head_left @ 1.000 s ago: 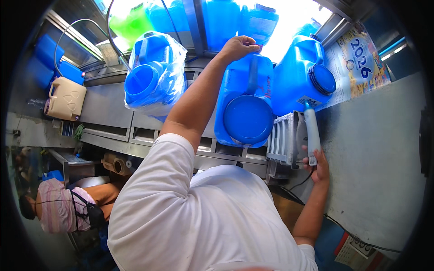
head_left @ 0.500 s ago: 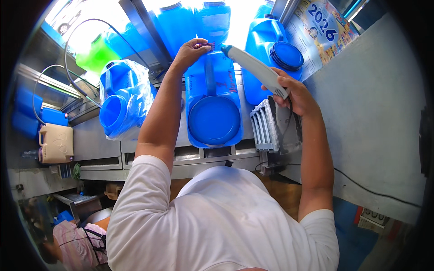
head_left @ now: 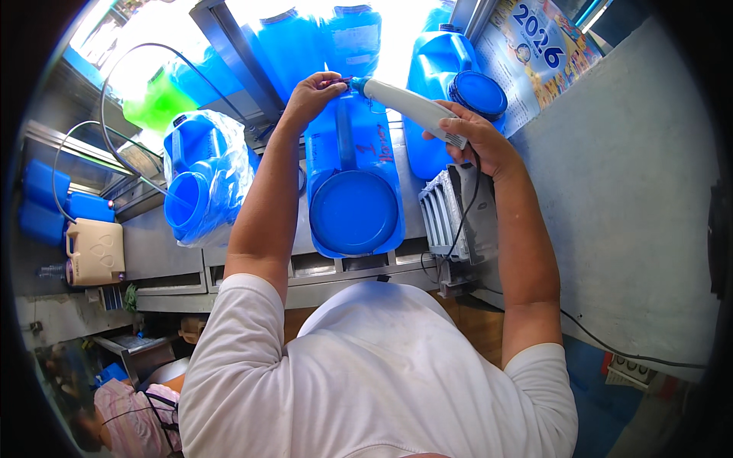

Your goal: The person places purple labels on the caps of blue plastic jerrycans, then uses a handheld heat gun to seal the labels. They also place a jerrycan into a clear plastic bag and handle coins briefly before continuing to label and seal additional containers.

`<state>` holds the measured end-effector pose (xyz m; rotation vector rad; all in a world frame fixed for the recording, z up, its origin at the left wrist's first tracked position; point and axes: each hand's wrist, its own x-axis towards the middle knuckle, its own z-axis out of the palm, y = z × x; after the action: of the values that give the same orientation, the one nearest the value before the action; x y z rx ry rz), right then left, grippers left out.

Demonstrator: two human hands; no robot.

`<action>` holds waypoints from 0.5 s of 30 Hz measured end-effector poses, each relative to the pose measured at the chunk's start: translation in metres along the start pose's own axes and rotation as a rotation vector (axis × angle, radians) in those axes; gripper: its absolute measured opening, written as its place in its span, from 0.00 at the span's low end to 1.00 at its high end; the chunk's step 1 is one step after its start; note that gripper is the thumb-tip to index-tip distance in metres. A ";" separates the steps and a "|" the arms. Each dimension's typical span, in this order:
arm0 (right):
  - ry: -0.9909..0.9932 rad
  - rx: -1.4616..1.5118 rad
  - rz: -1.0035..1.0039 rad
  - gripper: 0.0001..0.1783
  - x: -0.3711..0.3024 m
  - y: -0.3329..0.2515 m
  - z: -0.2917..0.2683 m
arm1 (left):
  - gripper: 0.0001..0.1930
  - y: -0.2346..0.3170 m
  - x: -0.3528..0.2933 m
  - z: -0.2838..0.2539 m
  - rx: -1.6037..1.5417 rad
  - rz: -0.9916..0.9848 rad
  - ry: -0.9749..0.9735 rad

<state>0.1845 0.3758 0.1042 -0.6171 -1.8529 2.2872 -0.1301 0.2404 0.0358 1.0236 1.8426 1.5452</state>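
My left hand [head_left: 311,98] is closed in a pinch at the far end of a blue water container [head_left: 378,141]. Between its fingertips is a small dark reddish-purple piece, too small to name surely. My right hand [head_left: 485,137] wraps round the rear of a white corded heat gun [head_left: 412,107]. The tool's blue-green tip meets the piece at my left fingertips, above the container's far end. The container stands in front of me, its handle running lengthwise and its large round blue lid [head_left: 354,212] on the near side.
To the left stands a plastic-wrapped blue container [head_left: 191,191] with a hose [head_left: 107,91] reaching into its opening. Another blue container [head_left: 431,76] is at the right, behind a ribbed metal unit [head_left: 439,214]. A black cord [head_left: 611,347] trails right. A beige jug [head_left: 97,252] sits far left.
The heat gun has moved left, bringing its tip to my left fingertips. My left hand keeps its pinch at the container's far end. The whole view has shifted slightly.
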 end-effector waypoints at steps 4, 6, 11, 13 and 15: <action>0.004 -0.021 0.005 0.41 0.003 0.001 -0.003 | 0.20 0.002 -0.001 0.000 0.014 0.006 -0.004; 0.007 -0.027 0.002 0.41 0.004 0.002 -0.004 | 0.19 0.001 -0.002 0.000 0.039 -0.018 -0.004; -0.014 0.025 -0.001 0.40 0.004 0.003 -0.006 | 0.17 -0.006 0.002 -0.002 0.002 0.000 -0.018; -0.014 0.011 0.000 0.40 0.003 0.002 -0.007 | 0.15 -0.011 0.004 -0.004 -0.092 -0.001 -0.041; -0.022 0.007 -0.004 0.40 0.002 0.002 -0.008 | 0.16 -0.015 0.006 -0.009 -0.058 0.058 -0.077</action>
<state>0.1863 0.3827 0.1007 -0.5886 -1.8536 2.3060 -0.1442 0.2390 0.0238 1.1035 1.7203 1.5611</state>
